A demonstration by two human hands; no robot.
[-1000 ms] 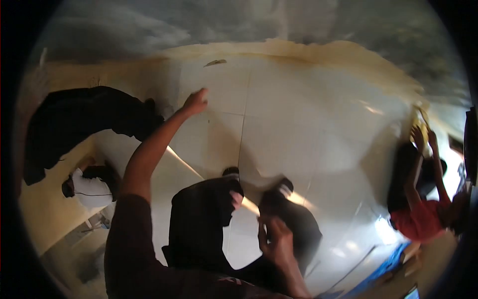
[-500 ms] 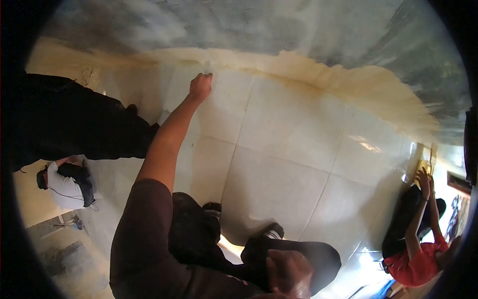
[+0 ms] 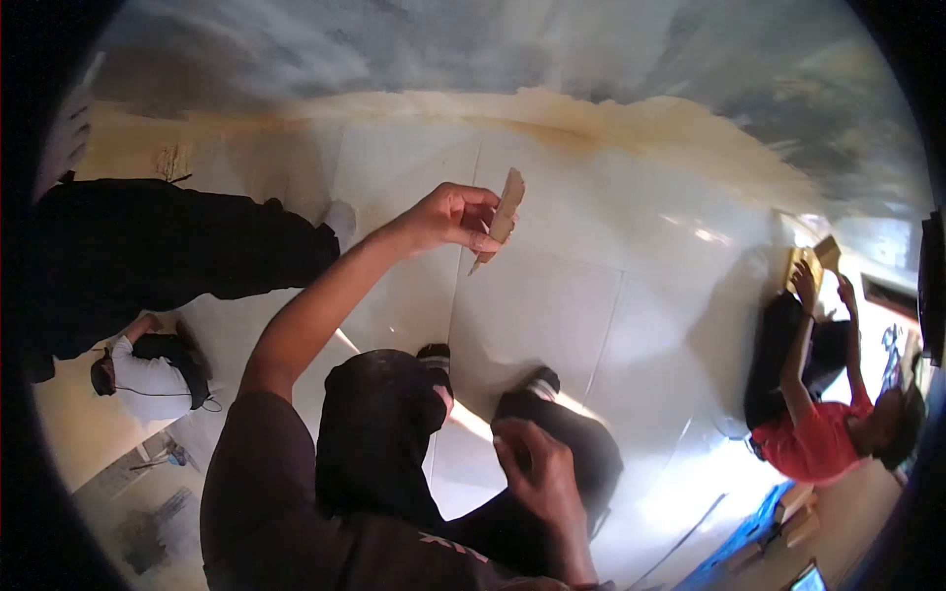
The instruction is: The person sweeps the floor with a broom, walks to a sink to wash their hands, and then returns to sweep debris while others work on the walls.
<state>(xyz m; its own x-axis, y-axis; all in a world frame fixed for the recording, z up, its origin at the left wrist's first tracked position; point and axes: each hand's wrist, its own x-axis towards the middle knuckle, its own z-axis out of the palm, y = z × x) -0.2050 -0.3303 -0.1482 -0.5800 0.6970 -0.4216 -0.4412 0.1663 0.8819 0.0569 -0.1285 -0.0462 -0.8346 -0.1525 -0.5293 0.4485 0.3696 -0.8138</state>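
Observation:
My left hand is raised over the floor in front of me, its thumb and fingers pinching a thin, flat tan piece with a ragged edge. Seen nearly edge-on, the piece does not show its exact kind. Nearer my body, my right hand hovers by my right knee with loosely curled fingers, and nothing shows in it. Pale tiles lie under both hands. Beyond them runs the wall, grey and blotchy, with a bare tan band along its foot.
On the right, a person in a red shirt holds a yellow object and a flat tan tool by the wall. Someone in dark clothes is close on my left. Another person, in a white shirt, crouches farther off.
My left hand has drawn back from the wall's foot towards me and to the right, bringing the tan piece into clear view. My right hand has risen slightly, and my view has shifted.

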